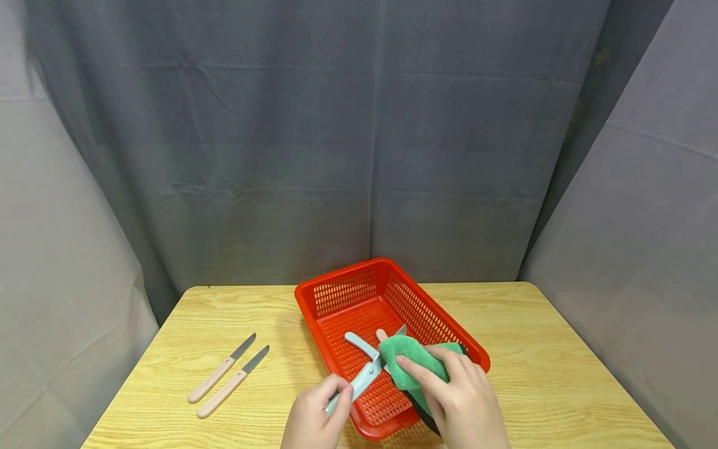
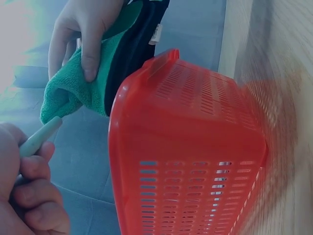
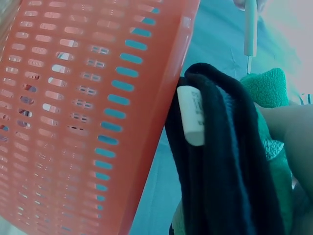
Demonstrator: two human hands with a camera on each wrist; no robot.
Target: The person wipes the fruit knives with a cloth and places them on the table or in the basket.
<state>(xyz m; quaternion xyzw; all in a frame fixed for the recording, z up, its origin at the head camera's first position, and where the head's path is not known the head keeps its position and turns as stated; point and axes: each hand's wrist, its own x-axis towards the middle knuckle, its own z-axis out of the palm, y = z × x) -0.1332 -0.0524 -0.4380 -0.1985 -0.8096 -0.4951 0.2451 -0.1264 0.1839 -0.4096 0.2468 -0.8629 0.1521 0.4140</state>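
My left hand (image 1: 318, 414) grips a knife by its light-blue handle (image 1: 363, 380), with a rivet near the blade end. The handle and a thin strip of metal also show in the right wrist view. My right hand (image 1: 467, 396) holds a folded green cloth (image 1: 412, 362) with a dark edge, around the knife's blade, which is mostly hidden. Both hands are over the near part of a red basket (image 1: 314, 312). In it lie a curved light-blue piece (image 1: 361, 345) and a pale wooden handle end (image 1: 381, 335). A metal tip (image 1: 401, 330) shows beyond the cloth; whose it is I cannot tell.
Two knives with pale wooden handles, a farther one (image 1: 215, 377) and a nearer one (image 1: 227, 393), lie side by side left of the basket on the wood-grain table (image 1: 561, 374). A grey curtain (image 1: 280, 156) hangs behind, with pale cloth at both sides.
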